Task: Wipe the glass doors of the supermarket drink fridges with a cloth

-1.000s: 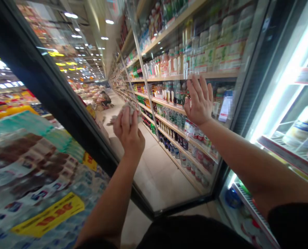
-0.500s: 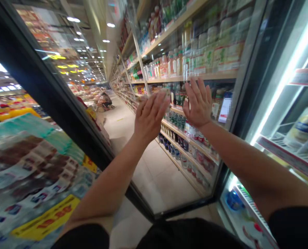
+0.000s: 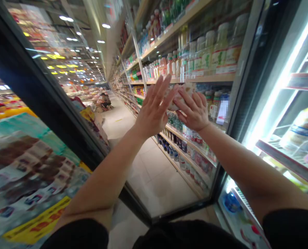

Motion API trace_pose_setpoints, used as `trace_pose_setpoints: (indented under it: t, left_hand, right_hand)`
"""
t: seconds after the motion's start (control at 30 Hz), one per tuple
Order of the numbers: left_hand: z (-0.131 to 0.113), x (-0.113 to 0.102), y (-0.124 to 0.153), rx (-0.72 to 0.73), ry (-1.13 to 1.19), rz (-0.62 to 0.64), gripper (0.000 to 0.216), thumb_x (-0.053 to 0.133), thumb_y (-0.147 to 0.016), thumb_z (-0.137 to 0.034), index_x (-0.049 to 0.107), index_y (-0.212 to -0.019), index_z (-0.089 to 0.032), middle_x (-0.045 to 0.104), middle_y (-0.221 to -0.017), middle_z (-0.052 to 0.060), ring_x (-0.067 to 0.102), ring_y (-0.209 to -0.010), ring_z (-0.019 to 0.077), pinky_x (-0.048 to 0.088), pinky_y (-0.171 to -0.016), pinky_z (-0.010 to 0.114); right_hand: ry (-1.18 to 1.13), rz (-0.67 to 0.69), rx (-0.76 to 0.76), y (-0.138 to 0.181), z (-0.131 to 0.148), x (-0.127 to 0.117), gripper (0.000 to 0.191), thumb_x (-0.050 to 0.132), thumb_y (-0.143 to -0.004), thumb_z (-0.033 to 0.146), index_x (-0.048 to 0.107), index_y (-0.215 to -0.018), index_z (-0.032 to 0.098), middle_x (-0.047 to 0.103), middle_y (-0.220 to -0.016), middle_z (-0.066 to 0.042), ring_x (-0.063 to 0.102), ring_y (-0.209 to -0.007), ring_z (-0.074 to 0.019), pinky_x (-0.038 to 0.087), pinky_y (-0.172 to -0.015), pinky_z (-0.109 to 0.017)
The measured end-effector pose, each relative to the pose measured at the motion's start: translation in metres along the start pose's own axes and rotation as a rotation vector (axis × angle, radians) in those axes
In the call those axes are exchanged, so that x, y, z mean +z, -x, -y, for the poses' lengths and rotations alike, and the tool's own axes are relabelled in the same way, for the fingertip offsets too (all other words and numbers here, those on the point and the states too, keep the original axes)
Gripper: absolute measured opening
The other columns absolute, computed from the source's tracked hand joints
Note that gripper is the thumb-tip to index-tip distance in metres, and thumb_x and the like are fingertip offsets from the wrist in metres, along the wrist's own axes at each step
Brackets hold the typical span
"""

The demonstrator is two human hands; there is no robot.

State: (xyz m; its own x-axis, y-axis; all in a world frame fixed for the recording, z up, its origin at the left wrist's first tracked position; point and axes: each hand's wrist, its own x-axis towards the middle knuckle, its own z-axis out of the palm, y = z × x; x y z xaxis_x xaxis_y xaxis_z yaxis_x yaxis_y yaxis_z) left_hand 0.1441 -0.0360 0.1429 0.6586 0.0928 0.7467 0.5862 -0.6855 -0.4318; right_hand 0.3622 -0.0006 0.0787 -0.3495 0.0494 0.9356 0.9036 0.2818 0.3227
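Observation:
A glass door in a dark frame stands in front of me. My right hand presses a crumpled, pale cloth against the glass, fingers laid over it. Most of the cloth is hidden behind the fingers. Just to the left, my left hand is open with its fingers spread and its palm toward the glass. Its thumb side reaches the cloth's left edge; whether it touches the cloth I cannot tell.
Through the glass show shelves of bottles along an aisle and a crouching person. A lit cooler with wire shelves is at right. Packaged drinks with a yellow price sign stand at left.
The cloth was under my left hand and is now under my right, farther right on the glass. My right hand has shifted slightly left and down; my left fingers are now spread.

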Motion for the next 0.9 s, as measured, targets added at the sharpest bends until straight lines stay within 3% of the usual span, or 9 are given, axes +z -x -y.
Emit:
trace_pose_setpoints:
  t: [0.1, 0.23, 0.37, 0.5, 0.63, 0.77, 0.9]
  left_hand:
    - [0.028, -0.027, 0.019, -0.241, -0.053, -0.066, 0.056, 0.045, -0.099, -0.04, 0.036, -0.153, -0.026, 0.023, -0.166, -0.004, 0.002, -0.156, 0.0248, -0.005, -0.128, 0.05]
    - [0.072, -0.044, 0.038, -0.439, -0.154, -0.207, 0.069, 0.047, -0.098, -0.057, 0.028, -0.158, -0.029, 0.007, -0.167, -0.013, -0.006, -0.156, 0.0249, -0.02, -0.125, 0.043]
    - [0.091, -0.036, 0.043, -0.462, -0.188, -0.233, 0.072, 0.041, -0.097, -0.062, 0.026, -0.157, -0.027, 0.01, -0.167, -0.015, -0.015, -0.154, 0.0228, -0.027, -0.121, 0.042]
    - [0.081, -0.034, 0.041, -0.469, -0.208, -0.231, 0.071, 0.035, -0.099, -0.062, 0.027, -0.157, -0.022, 0.019, -0.166, -0.009, -0.016, -0.154, 0.0188, -0.025, -0.121, 0.04]
    - [0.075, -0.038, 0.041, -0.468, -0.333, -0.171, 0.066, 0.033, -0.102, -0.056, 0.024, -0.158, -0.022, 0.014, -0.168, -0.006, -0.016, -0.153, 0.0123, -0.02, -0.124, 0.039]
    - [0.09, -0.028, 0.044, -0.424, -0.361, -0.215, 0.065, 0.032, -0.102, -0.057, 0.024, -0.157, -0.023, 0.012, -0.168, -0.009, -0.027, -0.149, 0.0069, -0.024, -0.122, 0.036]
    - [0.102, -0.021, 0.045, -0.392, -0.354, -0.242, 0.067, 0.033, -0.102, -0.056, 0.019, -0.157, -0.023, 0.007, -0.168, -0.013, -0.031, -0.147, 0.0055, -0.029, -0.119, 0.034]
  right_hand:
    - [0.032, -0.108, 0.041, 0.0, 0.001, -0.002, 0.044, 0.049, -0.098, 0.053, 0.053, -0.141, 0.042, 0.048, -0.153, 0.002, 0.048, -0.137, -0.0253, 0.035, -0.116, -0.05]
    - [0.034, -0.222, 0.058, 0.0, -0.001, 0.002, 0.041, 0.05, -0.095, 0.062, 0.063, -0.128, 0.04, 0.049, -0.152, -0.001, 0.04, -0.144, -0.0274, 0.039, -0.109, -0.053]
    - [0.005, -0.168, 0.122, 0.0, -0.002, 0.005, 0.039, 0.055, -0.092, 0.063, 0.066, -0.121, 0.04, 0.046, -0.153, 0.001, 0.027, -0.152, -0.0266, 0.034, -0.114, -0.055]
    - [0.014, -0.133, 0.099, 0.004, 0.002, 0.006, 0.042, 0.055, -0.093, 0.054, 0.061, -0.13, 0.035, 0.05, -0.151, -0.002, 0.028, -0.152, -0.0256, 0.026, -0.12, -0.058]
    - [-0.074, -0.052, 0.055, 0.0, 0.004, 0.001, 0.04, 0.052, -0.096, 0.045, 0.058, -0.132, 0.027, 0.056, -0.146, -0.005, 0.033, -0.15, -0.025, 0.024, -0.122, -0.059]
    - [-0.158, 0.094, 0.02, -0.032, 0.002, -0.013, 0.044, 0.042, -0.1, 0.04, 0.05, -0.142, 0.029, 0.049, -0.152, -0.003, 0.034, -0.149, -0.0218, 0.024, -0.125, -0.055]
    - [-0.119, -0.023, 0.101, -0.073, 0.007, -0.018, 0.05, 0.036, -0.102, 0.034, 0.04, -0.152, 0.028, 0.037, -0.16, 0.0, 0.024, -0.154, -0.0219, 0.023, -0.126, -0.051]
